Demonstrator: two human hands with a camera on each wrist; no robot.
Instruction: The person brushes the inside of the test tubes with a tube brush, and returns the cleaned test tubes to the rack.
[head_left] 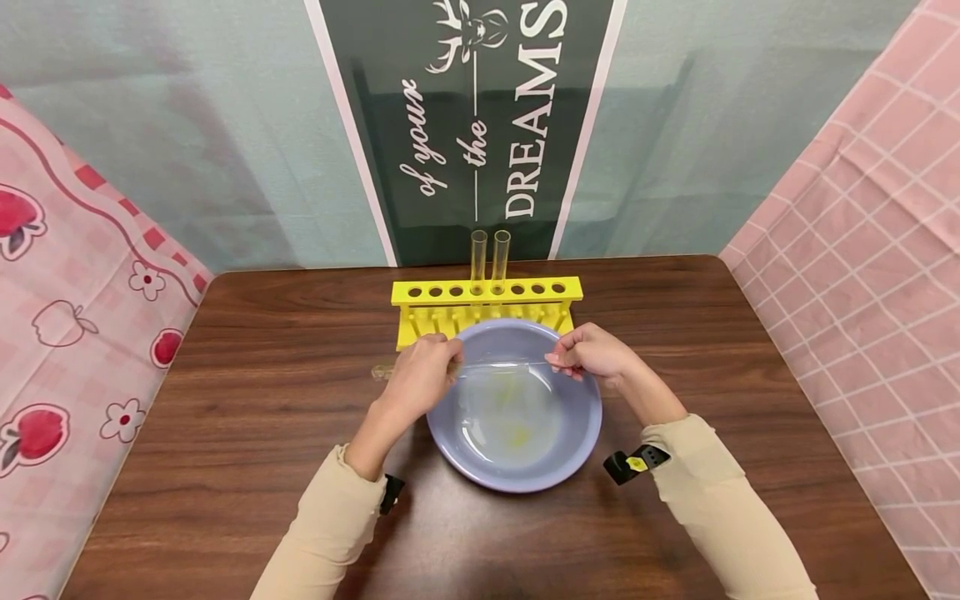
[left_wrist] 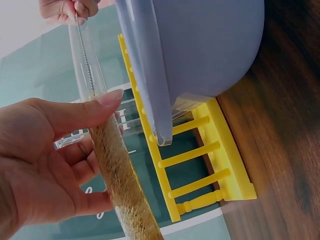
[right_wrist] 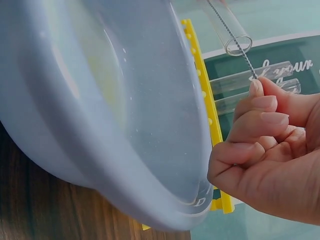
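Over the basin, my left hand grips a clear test tube lying nearly level. Tan bristles of a test tube brush fill the tube's closed part. The brush's twisted wire handle comes out of the tube's mouth. My right hand pinches the end of that wire between thumb and finger, slightly apart from the tube's rim. Below both hands stands a light purple basin, with cloudy water and yellowish patches in it.
Behind the basin stands a yellow test tube rack. Two upright glass tubes, a left one and a right one, stand in its middle holes. The brown wooden table ends at a cloth backdrop, with pink cloths at both sides.
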